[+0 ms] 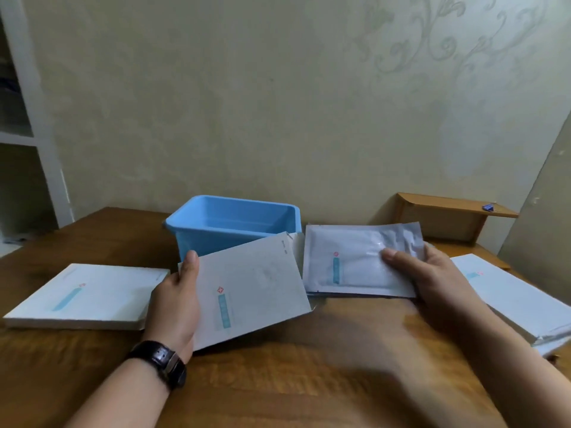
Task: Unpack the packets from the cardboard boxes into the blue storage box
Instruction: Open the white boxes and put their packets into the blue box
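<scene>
The stack of silvery-white foil packets (355, 261) was pinched in my right hand (432, 282), just beside the flat white cardboard box (253, 285) that my left hand (176, 301) gripped. The blue plastic storage box (234, 220) behind looked empty, so nothing was stowed yet. The left white box (80, 298) and the right white box (513, 298) waited on the table.

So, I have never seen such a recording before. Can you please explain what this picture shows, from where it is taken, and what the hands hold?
There is no machine here. A person wears a camera on the head, so you look down at their own two hands. The left hand grips a flat cardboard box. The right hand holds a stack of silvery packets just beside it. Behind them stands the blue storage box. On the wooden table lie a second box at left and a third box at right.
</scene>
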A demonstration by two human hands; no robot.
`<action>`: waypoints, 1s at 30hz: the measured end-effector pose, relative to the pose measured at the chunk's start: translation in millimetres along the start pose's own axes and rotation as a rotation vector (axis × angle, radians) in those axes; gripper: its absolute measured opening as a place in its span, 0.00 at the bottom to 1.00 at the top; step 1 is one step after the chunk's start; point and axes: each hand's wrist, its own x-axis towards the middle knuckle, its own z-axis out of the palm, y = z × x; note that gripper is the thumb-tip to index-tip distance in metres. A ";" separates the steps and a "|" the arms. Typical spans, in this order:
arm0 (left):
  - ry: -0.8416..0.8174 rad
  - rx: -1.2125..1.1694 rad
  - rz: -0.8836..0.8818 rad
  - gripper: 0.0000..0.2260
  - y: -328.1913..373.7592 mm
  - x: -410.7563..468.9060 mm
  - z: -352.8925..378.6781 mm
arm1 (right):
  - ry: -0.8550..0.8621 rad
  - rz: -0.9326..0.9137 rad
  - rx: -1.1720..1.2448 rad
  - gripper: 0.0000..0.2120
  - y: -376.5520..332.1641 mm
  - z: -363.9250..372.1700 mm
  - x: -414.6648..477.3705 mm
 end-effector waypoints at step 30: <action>-0.100 -0.026 -0.131 0.29 5.3 11.7 -28.6 | -0.281 0.231 -0.839 0.13 -14.0 232.0 160.4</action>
